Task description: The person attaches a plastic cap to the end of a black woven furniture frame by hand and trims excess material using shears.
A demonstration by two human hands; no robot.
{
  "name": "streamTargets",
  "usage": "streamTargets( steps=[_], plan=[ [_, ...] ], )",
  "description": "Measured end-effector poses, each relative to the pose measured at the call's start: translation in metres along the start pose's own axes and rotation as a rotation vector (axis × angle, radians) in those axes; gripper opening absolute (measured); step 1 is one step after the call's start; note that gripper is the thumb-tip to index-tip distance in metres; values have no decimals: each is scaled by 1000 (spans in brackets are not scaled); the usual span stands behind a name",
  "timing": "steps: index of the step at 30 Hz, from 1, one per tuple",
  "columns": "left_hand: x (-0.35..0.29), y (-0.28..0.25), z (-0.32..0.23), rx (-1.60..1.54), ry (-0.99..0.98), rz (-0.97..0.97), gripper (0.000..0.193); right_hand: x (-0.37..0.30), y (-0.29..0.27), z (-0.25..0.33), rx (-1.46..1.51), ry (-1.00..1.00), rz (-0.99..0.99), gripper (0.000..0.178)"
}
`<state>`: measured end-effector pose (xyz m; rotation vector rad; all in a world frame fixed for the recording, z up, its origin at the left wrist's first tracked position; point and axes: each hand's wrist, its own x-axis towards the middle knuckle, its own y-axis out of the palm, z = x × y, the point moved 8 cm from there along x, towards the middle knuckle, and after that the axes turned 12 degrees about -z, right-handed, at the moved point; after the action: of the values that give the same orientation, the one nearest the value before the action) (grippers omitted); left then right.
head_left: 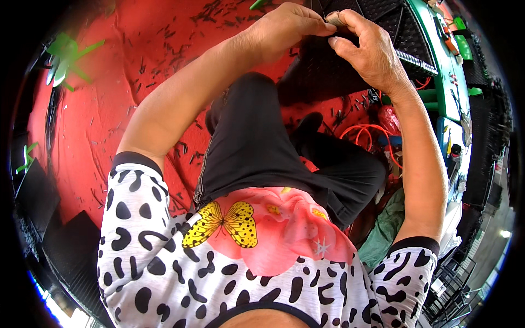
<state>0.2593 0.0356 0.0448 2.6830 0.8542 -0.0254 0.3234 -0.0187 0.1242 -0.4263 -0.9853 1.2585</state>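
My left hand [290,26] is at the top, its fingers pressed together in a pinch. What lies in that pinch is too small to make out. Its fingertips meet the index finger of my right hand [374,54], which has a beige wrap [334,19] near its tip. The right thumb stands apart from that index finger, leaving a gap; its other fingers are mostly hidden. Just behind and below both hands is a black woven piece [322,68] with a dark frame, partly covered by them.
Short black scraps [164,60] litter the red floor covering [109,115]. An orange-red hose [363,128] coils by my knee, near a green cloth [385,229]. On the right, a green-edged table [451,82] carries tools. Bright green plastic pieces [68,57] show at the left.
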Motion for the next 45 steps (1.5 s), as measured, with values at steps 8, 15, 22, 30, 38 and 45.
streamTargets(
  steps=[8,15,22,30,38,45],
  plan=[
    [-28,2,-37,750,1248,-96,24,2,-1,0,-23,-48,78,33],
    [-24,-13,-2,-165,415,-146,27,-4,-3,4,18,-61,1,36],
    [-38,-5,6,-70,474,-282,19,-15,-3,7,-142,-109,-73,32],
    [-78,38,26,-139,469,-356,21,-61,-22,41,-248,-305,-150,27],
    [-99,84,45,-353,400,-198,23,-92,-41,38,-105,-203,54,25],
    [-105,101,51,-125,472,-100,21,-103,-42,40,-14,-171,198,28]
  ],
)
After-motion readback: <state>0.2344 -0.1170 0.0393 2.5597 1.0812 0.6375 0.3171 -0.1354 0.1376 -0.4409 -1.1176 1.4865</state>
